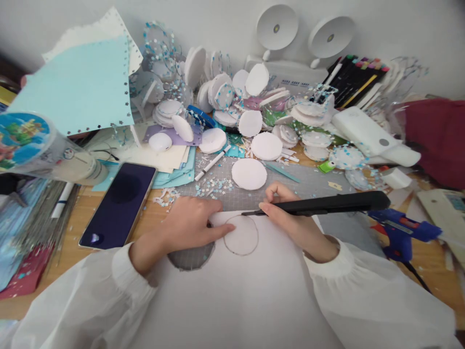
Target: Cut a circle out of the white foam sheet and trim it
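Observation:
In my right hand [286, 208] is a black utility knife [327, 202], its handle pointing right. The blade tip touches a white board [240, 300] at the top of a drawn circle [240, 254]. My left hand [194, 220] presses on the same board with the thumb stretched out across the circle's left edge. Its other fingers are bent over the board's upper edge. Just below that hand a round cut-out hole [192, 257] shows the grey cutting mat [283, 186] underneath. A loose white disc [249, 174] lies on the mat beyond the board.
Piles of white discs [221, 92] with blue confetti stand against the wall. A phone [118, 206] and a clear cup [54, 150] are at left. A blue glue gun [403, 232] lies right, near black markers [358, 80]. A white pen [212, 162] rests beyond my left hand.

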`<state>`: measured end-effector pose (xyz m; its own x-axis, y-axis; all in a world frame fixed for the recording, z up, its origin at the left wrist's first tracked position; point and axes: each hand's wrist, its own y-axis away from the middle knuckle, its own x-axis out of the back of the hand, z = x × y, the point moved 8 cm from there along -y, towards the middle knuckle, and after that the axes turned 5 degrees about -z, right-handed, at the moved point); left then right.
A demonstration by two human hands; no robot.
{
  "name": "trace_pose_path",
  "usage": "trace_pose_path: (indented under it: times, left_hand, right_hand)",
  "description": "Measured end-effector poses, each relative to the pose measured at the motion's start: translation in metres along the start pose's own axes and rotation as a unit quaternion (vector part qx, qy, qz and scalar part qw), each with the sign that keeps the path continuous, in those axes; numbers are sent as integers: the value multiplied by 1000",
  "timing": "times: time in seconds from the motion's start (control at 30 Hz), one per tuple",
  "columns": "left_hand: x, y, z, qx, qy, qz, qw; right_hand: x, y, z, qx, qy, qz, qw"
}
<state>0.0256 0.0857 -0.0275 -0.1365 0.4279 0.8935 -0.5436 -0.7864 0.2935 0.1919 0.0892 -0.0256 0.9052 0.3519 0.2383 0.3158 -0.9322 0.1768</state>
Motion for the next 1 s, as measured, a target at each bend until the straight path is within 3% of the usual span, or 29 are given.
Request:
trace_pose_path:
  times: [0.37,1.0]
  left_hand:
    - [0,0,0,1,8,4,1000]
    - [-1,1,2,-4,12,-15,1000]
  right_hand:
    - [-4,0,1,-12,-3,-41,999]
    - [10,0,-5,42,21,45,998]
